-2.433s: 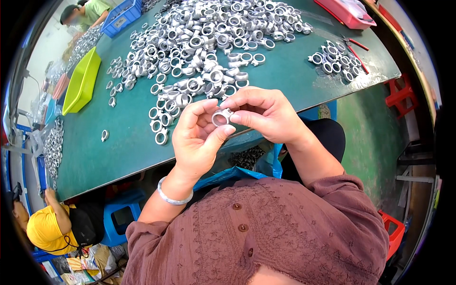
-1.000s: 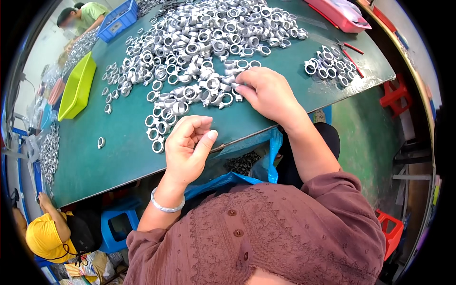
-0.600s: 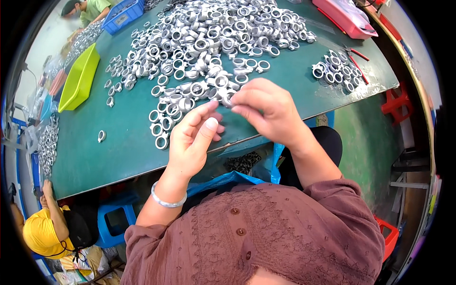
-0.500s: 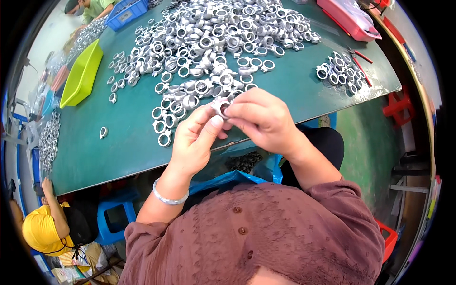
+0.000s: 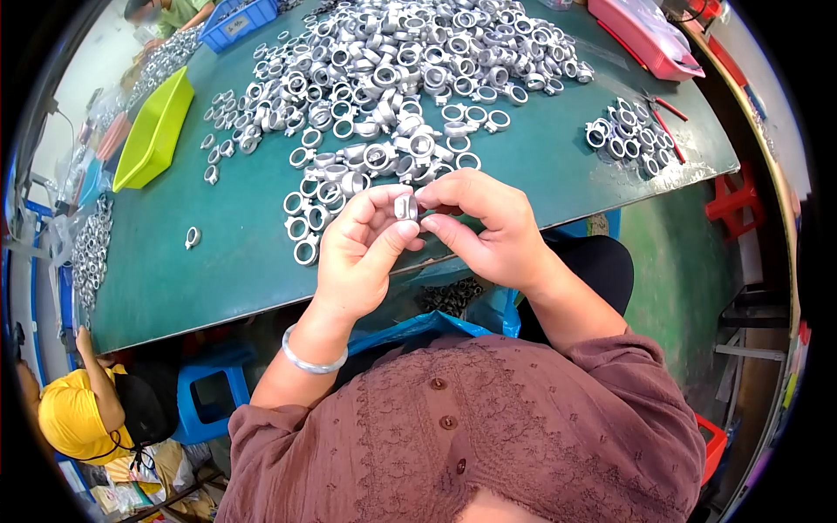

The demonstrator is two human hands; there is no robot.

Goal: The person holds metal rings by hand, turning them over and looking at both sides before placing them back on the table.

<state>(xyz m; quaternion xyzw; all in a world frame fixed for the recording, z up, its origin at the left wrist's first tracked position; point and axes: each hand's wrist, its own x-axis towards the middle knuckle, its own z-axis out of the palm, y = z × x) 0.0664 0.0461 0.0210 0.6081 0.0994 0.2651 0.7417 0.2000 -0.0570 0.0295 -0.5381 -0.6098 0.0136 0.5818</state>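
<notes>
Between the thumb and fingers of my left hand [image 5: 359,248] is a small silver-grey metal ring [image 5: 406,207], held just above the table's near edge with its outer side toward me. My right hand [image 5: 488,228] is closed in a pinch at the ring's right edge; its fingertips partly hide that side. Just beyond my hands lies a loose group of similar metal rings [image 5: 356,183], many with small lugs, running into a large heap [image 5: 401,65] farther back.
A smaller ring pile [image 5: 629,138] lies at the right beside red-handled pliers [image 5: 670,108]. One ring [image 5: 193,237] sits alone at left. Around the green table [image 5: 235,279] are a lime bin [image 5: 155,131], a blue crate [image 5: 237,24] and a pink bin [image 5: 647,39]. A yellow-clad person [image 5: 83,414] works at left.
The ring has turned in my fingers, from showing its round opening to showing its outer side. My right fingertips have drawn back from the opening to its right edge.
</notes>
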